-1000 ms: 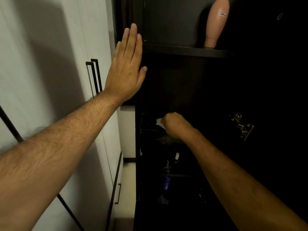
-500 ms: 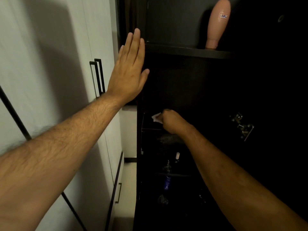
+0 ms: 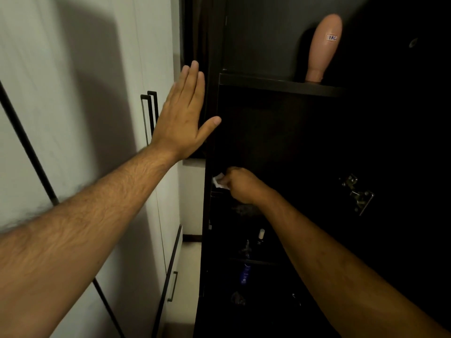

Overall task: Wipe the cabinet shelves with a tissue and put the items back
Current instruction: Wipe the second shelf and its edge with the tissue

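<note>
- Tissue [image 3: 219,181] was bunched up in the right hand [image 3: 240,185], whose fingers were curled round it, down at the left end of a dark shelf [image 3: 217,193].
- It looked soft, light and easy to tear, so holding it scrunched seemed best.
- The left hand [image 3: 183,118] was flat with straight fingers by the cabinet edge [image 3: 211,93].
- A pink bottle [image 3: 322,47] stood higher up, and small bottles [image 3: 245,274] sat lower down, well apart.

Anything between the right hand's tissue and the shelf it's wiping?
Nothing visible. The right hand grips the crumpled white tissue at the left end of the dark cabinet shelf; whether it touches is too dim to tell. The peach bottle stands on the shelf above.
</note>
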`<action>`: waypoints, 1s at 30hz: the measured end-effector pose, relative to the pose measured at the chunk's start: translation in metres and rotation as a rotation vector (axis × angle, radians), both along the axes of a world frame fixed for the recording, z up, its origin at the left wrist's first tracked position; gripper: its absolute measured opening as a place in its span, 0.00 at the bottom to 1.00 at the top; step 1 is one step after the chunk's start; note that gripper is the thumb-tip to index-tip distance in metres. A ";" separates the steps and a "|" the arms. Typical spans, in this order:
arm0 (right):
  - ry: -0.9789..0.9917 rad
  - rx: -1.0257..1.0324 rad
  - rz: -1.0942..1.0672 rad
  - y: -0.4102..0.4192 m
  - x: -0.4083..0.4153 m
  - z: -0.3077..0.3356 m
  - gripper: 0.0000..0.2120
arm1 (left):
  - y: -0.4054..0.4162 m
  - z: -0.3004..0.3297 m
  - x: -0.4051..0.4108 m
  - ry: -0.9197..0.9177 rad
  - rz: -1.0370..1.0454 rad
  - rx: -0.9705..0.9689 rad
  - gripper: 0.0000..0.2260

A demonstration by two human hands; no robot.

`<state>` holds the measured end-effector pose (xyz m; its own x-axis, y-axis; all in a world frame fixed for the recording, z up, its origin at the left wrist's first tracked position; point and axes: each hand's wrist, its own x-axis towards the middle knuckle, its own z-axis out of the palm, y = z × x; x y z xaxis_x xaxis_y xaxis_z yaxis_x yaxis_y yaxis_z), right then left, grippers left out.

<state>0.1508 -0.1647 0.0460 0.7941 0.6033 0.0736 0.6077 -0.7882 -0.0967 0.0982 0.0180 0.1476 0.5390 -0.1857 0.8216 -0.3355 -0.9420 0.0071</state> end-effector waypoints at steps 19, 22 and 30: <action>0.178 0.031 -0.109 0.019 0.003 0.020 0.12 | 0.006 -0.004 0.001 0.089 0.005 0.076 0.40; 0.194 0.064 -0.097 0.016 0.010 0.023 0.10 | 0.007 -0.004 0.003 0.090 0.037 0.102 0.42; 0.116 0.040 -0.201 0.033 0.016 0.023 0.11 | 0.012 0.000 0.003 0.099 0.030 0.120 0.44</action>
<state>0.1666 -0.1321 0.0686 0.9028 0.4301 -0.0045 0.4215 -0.8866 -0.1907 0.1015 0.0304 0.1473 0.6231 -0.2621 0.7369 -0.3106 -0.9476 -0.0744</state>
